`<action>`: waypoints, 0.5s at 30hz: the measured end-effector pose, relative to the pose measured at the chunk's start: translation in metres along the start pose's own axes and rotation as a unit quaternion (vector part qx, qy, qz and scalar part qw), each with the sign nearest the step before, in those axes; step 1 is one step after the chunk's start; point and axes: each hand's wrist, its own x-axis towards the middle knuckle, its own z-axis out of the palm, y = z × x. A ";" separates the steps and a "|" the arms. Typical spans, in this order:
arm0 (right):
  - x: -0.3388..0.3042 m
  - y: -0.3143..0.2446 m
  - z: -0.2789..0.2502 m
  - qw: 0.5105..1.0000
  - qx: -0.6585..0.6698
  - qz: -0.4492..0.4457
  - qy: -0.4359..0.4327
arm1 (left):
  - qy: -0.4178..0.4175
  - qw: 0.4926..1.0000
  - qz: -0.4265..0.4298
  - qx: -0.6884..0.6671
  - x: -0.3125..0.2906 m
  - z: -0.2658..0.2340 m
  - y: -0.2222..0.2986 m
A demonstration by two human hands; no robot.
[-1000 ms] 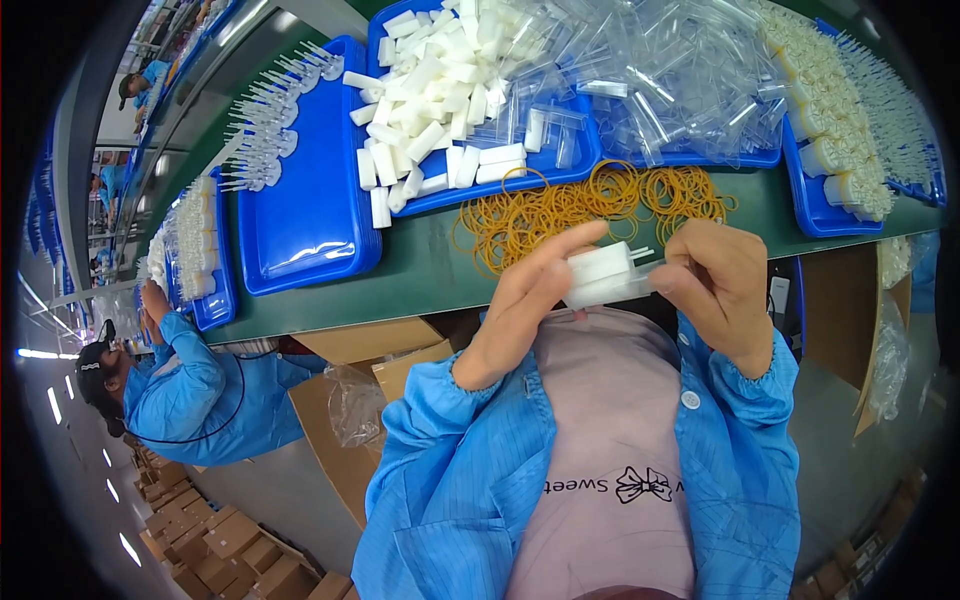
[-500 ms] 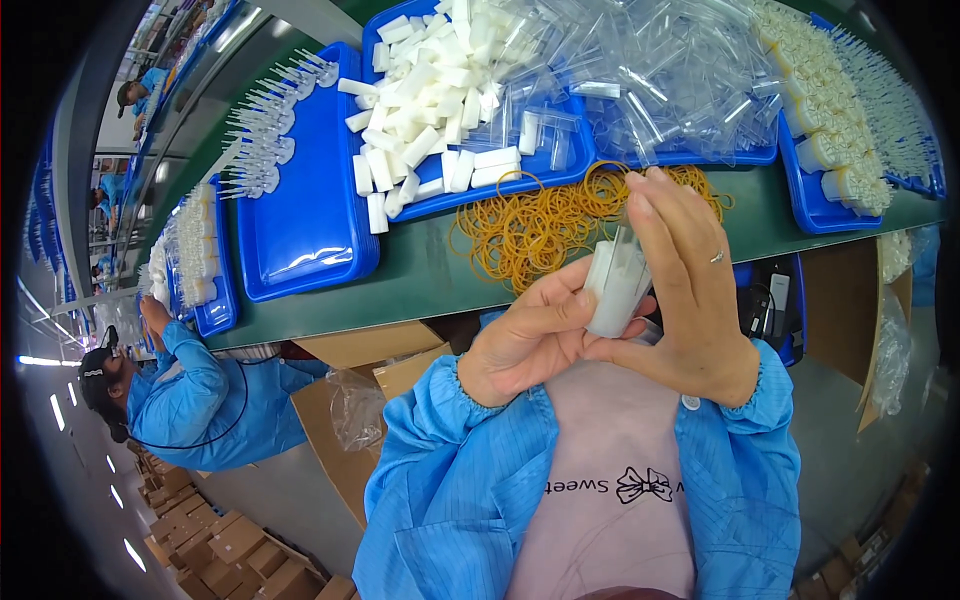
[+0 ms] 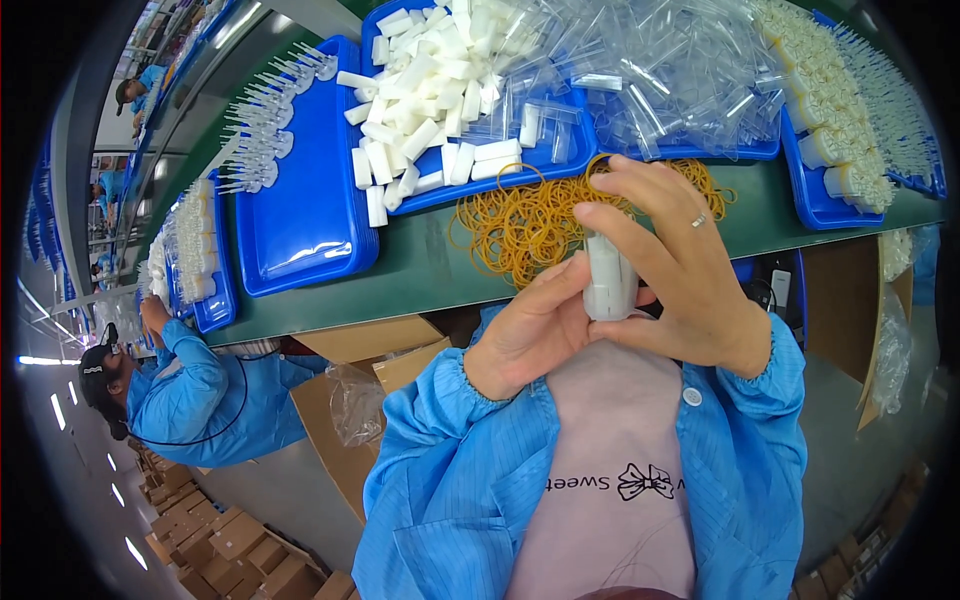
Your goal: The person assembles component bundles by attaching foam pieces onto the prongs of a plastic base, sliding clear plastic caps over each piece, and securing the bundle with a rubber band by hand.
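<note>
A small bundle of white blocks [image 3: 610, 280], apparently with clear plastic pieces around them, stands upright between my hands in front of my chest. My left hand [image 3: 535, 330] holds it from the left, thumb on its side and the other fingers partly hidden behind. My right hand [image 3: 680, 265] curves around it, thumb at the lower end and index fingertip at the upper end, other fingers raised. Orange rubber bands [image 3: 520, 230] lie heaped on the green table [image 3: 420, 265] just beyond. Loose white blocks [image 3: 425, 90] and clear plastic pieces [image 3: 680, 70] fill the trays behind.
At left a blue tray [image 3: 300, 240] carries a row of clear thin-stemmed pieces [image 3: 265, 130]. Another blue tray [image 3: 835, 210] at right holds banded bundles [image 3: 840, 150]. Open cardboard boxes [image 3: 350, 345] stand below the table edge. A co-worker in blue [image 3: 220, 400] works at far left.
The bundle has turned from tilted to nearly upright. My right hand's fingers have moved left and come down over its top; my left hand stays around it.
</note>
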 end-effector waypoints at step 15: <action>-0.010 0.006 0.014 1.000 -0.018 0.009 0.022 | 0.012 0.996 0.004 -0.085 0.006 -0.011 -0.001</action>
